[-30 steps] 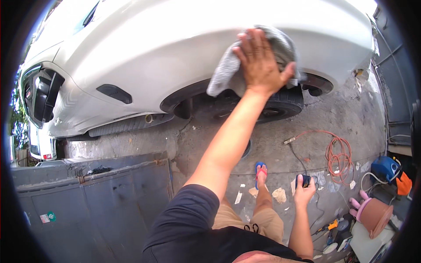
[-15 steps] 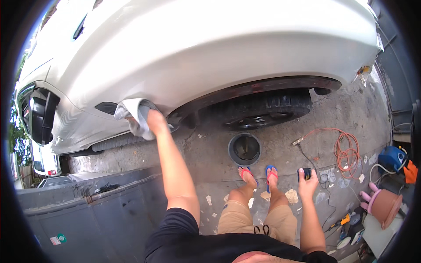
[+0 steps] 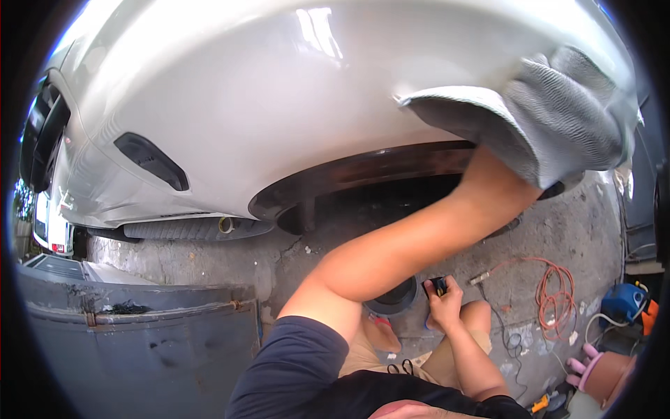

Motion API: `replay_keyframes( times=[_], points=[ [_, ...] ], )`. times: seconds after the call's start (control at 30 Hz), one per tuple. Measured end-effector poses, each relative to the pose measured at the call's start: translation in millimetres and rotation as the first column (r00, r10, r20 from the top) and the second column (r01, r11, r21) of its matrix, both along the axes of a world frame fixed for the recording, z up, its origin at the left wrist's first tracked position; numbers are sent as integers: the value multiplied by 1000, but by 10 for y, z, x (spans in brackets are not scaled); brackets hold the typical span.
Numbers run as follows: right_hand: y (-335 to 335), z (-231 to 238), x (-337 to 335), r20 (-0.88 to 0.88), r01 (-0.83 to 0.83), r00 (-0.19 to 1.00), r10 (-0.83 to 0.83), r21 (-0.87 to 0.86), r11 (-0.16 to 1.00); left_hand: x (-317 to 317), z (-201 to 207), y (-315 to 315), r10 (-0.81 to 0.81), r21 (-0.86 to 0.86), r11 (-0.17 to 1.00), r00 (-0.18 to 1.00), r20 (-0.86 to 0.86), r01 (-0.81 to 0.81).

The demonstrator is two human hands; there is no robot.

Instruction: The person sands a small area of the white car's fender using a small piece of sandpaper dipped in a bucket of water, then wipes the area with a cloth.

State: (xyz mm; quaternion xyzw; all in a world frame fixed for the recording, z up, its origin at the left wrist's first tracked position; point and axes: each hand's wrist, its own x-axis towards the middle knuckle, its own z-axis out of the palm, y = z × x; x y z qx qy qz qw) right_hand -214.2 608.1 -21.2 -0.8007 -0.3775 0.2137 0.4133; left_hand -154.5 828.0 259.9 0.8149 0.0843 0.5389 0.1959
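Observation:
My left arm reaches across to the right, and my left hand is mostly hidden under a grey cloth. The cloth drapes over the hand in folds and lies against the white car's fender, above the right part of the dark wheel arch. Its front edge hangs loose toward the left. Lower down, in front of my body, my right hand has its fingers wrapped round a small black block-like thing; its exact kind does not show.
Partly behind my left arm, a dark bucket stands by my feet. An orange cord lies coiled on the concrete at right, near a blue machine and a pink-brown stool. A grey metal gate stands at left.
My left hand has swept the cloth from beside the fender's dark vent far to the right along the car. My right hand, still round the black thing, has moved left and in toward my body.

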Motion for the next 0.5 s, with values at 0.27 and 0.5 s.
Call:
replay_keyframes(
  times=[0.27, 0.5],
  points=[
    [454, -938, 205, 180, -386, 918, 354, 198, 901, -2458, 138, 915, 800, 252, 554, 591, 106, -794],
    [443, -1315, 102, 37, -381, 924, 381, 177, 907, -3824, -722, 1216, 510, -270, 812, 405, 759, -517]
  ],
)
